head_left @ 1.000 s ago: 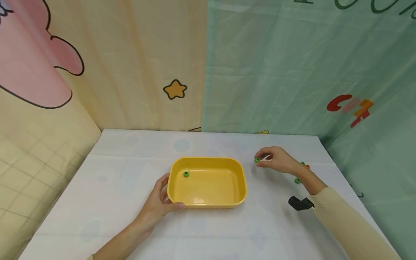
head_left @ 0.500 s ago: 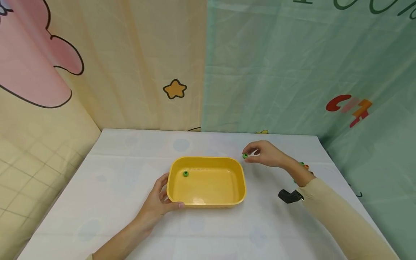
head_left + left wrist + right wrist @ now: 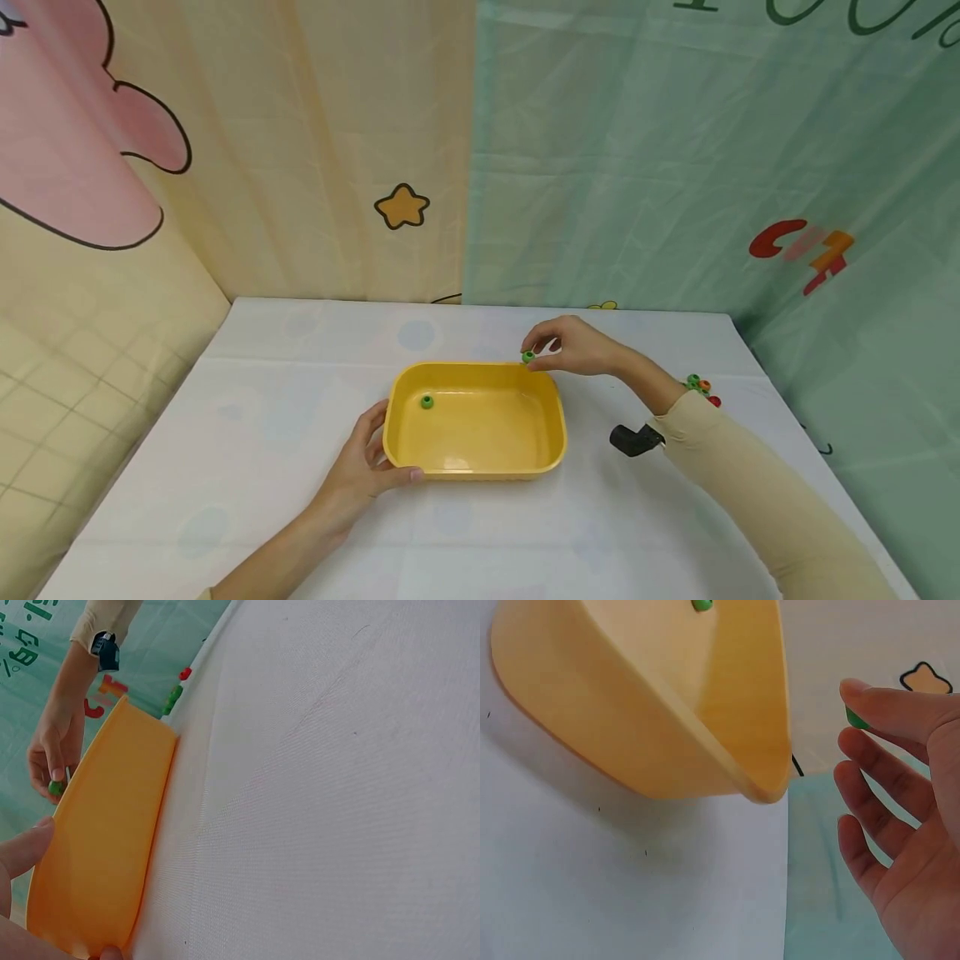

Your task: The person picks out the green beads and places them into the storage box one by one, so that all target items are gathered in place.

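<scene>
Left hand [image 3: 360, 477] grips the tray's [image 3: 480, 433] near-left corner. By its far-right corner, right hand [image 3: 576, 346] pinches a green bead [image 3: 528, 357], likely light, hard: hold its sides.

Soft, even light from overhead, pale glare inside the yellow tray [image 3: 483, 425], faint shadows beside it, left wrist view dimmer.

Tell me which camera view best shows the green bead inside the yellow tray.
The head view: it looks down into the tray, so the bead shows whole. The right wrist view catches only part, cut off by the top edge. The left wrist view shows the tray's outside; the bead isn't visible.
</scene>
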`<action>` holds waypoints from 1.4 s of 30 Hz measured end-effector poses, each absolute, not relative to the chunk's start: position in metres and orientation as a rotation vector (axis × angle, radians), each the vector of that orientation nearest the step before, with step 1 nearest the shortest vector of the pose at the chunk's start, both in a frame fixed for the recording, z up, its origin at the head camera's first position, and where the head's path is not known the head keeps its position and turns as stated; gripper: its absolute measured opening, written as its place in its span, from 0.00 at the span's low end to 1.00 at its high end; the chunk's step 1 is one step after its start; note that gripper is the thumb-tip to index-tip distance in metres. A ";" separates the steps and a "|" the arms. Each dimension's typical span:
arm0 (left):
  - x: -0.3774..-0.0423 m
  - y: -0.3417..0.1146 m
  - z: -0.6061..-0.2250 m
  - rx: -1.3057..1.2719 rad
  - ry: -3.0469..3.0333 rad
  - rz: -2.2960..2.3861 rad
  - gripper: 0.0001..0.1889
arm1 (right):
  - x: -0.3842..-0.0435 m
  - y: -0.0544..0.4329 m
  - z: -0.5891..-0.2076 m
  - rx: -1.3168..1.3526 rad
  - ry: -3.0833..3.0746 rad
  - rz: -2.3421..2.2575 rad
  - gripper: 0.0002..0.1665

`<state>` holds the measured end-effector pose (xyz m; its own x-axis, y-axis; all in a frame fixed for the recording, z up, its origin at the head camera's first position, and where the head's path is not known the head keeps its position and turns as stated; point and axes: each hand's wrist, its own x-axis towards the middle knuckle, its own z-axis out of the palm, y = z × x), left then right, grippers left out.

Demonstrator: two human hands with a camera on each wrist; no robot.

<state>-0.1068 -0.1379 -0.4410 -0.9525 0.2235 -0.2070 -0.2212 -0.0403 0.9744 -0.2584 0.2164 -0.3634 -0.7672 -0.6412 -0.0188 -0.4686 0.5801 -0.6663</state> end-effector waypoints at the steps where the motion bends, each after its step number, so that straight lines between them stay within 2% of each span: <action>1: -0.107 -0.138 -0.441 0.002 1.936 2.068 0.59 | -0.259 0.213 -0.364 -0.920 2.544 -0.966 0.11; 27: -0.108 -0.139 -0.438 -0.005 1.954 2.037 0.59 | -0.277 0.130 -0.369 -1.174 2.441 -0.919 0.07; 42: -0.108 -0.141 -0.437 0.014 1.944 2.057 0.59 | -0.281 0.103 -0.368 -1.221 2.442 -0.898 0.07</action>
